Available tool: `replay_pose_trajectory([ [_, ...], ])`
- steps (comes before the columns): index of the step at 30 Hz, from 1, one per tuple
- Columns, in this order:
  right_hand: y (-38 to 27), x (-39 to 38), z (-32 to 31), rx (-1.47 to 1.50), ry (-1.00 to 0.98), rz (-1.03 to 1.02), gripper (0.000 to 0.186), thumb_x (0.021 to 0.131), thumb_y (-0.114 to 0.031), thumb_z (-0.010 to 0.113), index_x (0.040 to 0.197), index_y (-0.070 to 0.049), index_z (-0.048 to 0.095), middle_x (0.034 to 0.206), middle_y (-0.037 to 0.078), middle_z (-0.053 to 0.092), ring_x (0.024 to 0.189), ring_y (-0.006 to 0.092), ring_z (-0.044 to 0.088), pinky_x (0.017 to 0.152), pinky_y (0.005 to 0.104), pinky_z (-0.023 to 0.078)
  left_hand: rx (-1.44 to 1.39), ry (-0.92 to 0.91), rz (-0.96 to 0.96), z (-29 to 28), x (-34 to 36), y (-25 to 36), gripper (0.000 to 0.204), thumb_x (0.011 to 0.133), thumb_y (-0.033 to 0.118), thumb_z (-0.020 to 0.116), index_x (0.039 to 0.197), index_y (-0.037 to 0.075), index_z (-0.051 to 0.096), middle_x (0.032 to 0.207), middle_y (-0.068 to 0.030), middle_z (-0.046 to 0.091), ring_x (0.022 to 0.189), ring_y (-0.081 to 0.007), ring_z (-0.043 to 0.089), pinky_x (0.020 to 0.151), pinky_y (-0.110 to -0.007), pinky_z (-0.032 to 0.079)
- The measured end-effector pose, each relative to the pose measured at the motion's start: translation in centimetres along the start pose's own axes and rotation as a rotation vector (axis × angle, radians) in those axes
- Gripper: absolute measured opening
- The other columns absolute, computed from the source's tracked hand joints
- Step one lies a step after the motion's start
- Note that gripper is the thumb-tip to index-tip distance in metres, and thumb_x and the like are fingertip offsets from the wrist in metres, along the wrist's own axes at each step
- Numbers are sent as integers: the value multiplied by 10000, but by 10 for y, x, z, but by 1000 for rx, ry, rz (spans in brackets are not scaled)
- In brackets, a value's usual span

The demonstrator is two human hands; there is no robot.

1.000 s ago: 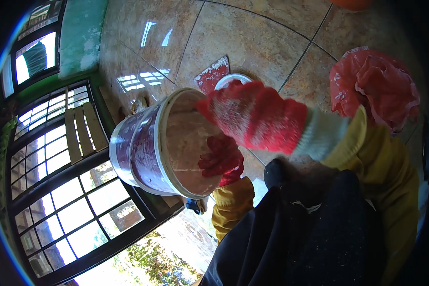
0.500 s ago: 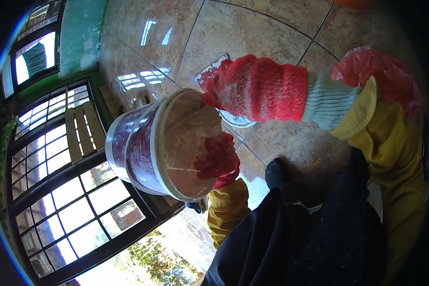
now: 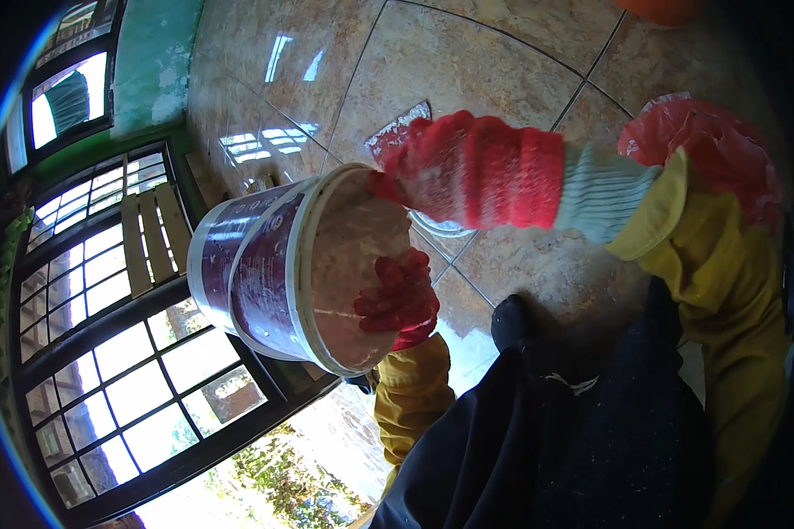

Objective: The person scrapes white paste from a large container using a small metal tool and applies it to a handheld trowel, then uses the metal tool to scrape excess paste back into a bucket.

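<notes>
Has edged bucket (image 3: 260,264) slightly left since the earlier frame, tipped on its side left of centre with mouth facing right. Holds it by the rim (image 3: 300,256) in the narrow grip of red-gloved right hand (image 3: 476,172); keeps left hand (image 3: 399,295) at the mouth, fingers bent, cannot tell whether gripping. Shows also, on tiled floor (image 3: 503,70), scraper (image 3: 397,132) partly behind right hand and, farther right, red bag (image 3: 697,132).

Right grip (image 3: 476,172) is covering part of a red, pale-edged flat tool (image 3: 395,132) and most of a pale round item (image 3: 444,229), yellow sleeve (image 3: 715,256) is overlapping a red plastic bag (image 3: 701,128), upper edge is cropping an orange object (image 3: 662,9)
</notes>
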State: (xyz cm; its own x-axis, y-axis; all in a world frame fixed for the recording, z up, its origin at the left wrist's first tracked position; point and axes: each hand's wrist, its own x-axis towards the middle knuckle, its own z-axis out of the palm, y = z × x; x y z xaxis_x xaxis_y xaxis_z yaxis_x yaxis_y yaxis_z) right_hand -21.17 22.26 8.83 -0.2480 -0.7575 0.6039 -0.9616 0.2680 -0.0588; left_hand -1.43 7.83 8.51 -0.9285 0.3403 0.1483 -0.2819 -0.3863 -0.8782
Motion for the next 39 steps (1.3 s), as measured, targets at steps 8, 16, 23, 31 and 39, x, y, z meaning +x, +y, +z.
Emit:
replay_pose_trajectory([
  [8,14,-21,4,52,-3,-11,233,781,-159,537,983,-43,544,727,125,560,591,211,586,417,313,449,157,6,-14,-4,-7,22,569,971,294,301,1365,-50,78,955,-82,578,543,-217,583,506,-430,541],
  [16,27,-39,13,163,90,-30,227,776,-159,541,968,-38,548,714,131,557,576,209,579,408,307,445,232,-7,-38,2,-8,34,601,977,278,253,1337,-150,34,1001,-134,592,549,-231,613,481,-399,561],
  [23,8,-29,-18,-265,-103,71,258,766,-175,568,980,-30,564,720,121,573,569,224,583,430,313,465,354,55,140,1,-2,27,580,967,249,255,1317,-173,65,1063,-211,567,540,-224,618,471,-388,563],
  [31,-7,-53,-31,67,-75,17,501,793,-162,507,1282,-112,412,832,78,544,690,223,589,499,365,475,366,44,224,4,-12,38,570,944,233,310,1255,-218,154,1086,-288,537,530,-263,626,435,-400,558],
  [39,-78,-57,-11,470,-360,345,469,848,-198,455,1312,-143,410,789,77,566,622,218,598,469,366,465,231,90,149,-6,-9,58,490,895,257,442,1141,-163,386,914,-199,598,539,-281,625,434,-388,553],
])
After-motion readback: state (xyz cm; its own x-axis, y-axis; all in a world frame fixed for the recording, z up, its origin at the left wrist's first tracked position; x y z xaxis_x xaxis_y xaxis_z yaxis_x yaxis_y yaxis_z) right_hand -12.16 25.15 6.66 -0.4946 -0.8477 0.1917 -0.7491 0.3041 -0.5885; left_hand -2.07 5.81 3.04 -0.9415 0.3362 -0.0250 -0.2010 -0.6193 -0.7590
